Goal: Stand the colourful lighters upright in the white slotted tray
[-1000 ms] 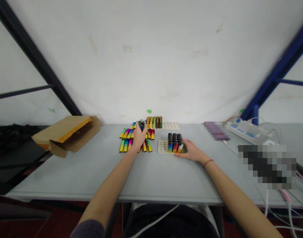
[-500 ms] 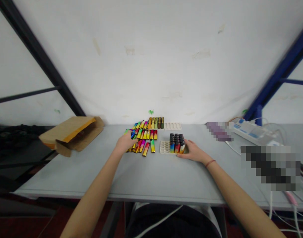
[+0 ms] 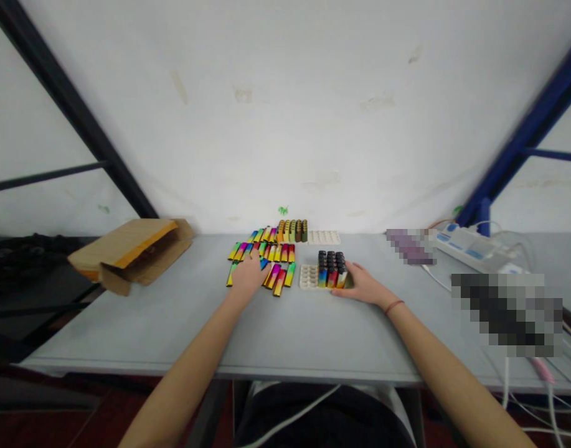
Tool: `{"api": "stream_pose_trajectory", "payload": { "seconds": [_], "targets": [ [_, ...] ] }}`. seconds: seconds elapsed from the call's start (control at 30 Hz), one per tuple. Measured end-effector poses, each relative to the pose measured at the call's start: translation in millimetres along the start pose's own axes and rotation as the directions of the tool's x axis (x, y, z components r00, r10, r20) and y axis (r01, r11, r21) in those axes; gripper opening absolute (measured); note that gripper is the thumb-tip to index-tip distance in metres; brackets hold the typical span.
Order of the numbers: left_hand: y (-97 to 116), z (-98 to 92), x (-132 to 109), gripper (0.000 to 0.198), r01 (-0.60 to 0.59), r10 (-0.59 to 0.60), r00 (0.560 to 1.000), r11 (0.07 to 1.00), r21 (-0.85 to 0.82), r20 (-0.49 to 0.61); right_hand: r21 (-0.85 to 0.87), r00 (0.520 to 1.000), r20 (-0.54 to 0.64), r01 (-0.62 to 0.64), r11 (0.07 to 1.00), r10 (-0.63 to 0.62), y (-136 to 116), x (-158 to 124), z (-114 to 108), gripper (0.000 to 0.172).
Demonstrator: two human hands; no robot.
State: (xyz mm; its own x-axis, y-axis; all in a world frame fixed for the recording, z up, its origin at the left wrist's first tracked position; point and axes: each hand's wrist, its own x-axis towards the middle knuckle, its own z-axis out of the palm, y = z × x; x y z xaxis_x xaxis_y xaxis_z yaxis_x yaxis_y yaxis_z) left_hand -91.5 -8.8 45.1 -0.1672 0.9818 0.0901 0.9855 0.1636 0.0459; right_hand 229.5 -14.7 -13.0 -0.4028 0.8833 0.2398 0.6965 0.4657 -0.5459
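My left hand [image 3: 248,275] is closed round a shiny blue lighter [image 3: 263,264], mostly hidden by the fingers, over several metallic, rainbow-coloured lighters [image 3: 279,281] lying flat in rough rows. To the right of these is a white tray with round holes [image 3: 308,277]. Upright lighters with black tops [image 3: 332,269] fill its right part, while holes show on its left. My right hand [image 3: 363,286] grips the tray's right end, thumb at the front and fingers round the side and back.
Behind the lying lighters stands a block of yellow to dark green upright pieces [image 3: 292,231], beside a second white holed tray [image 3: 325,237]. An open cardboard box [image 3: 131,252] lies at the left. On the right are a power strip [image 3: 476,249], a purple blurred item [image 3: 410,247] and cables.
My left hand has moved right and slightly nearer to me, carrying the blue lighter, and uncovers lighters on the left. My right hand stays at the tray.
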Motion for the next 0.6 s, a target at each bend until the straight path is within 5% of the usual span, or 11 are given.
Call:
{"api": "stream_pose_trajectory", "payload": {
  "seconds": [0.27,0.6],
  "targets": [
    [3,10.3,-6,0.053,0.016,-0.018,0.985,1.0,-0.01,-0.173,0.016,1.0,-0.016,0.022,1.0,-0.022,1,0,0,0.077],
    [-6,22.5,-2,0.047,0.004,-0.009,0.965,1.0,-0.017,-0.263,0.016,1.0,-0.005,0.004,1.0,-0.004,-1,1,-1,0.077]
  ]
}}
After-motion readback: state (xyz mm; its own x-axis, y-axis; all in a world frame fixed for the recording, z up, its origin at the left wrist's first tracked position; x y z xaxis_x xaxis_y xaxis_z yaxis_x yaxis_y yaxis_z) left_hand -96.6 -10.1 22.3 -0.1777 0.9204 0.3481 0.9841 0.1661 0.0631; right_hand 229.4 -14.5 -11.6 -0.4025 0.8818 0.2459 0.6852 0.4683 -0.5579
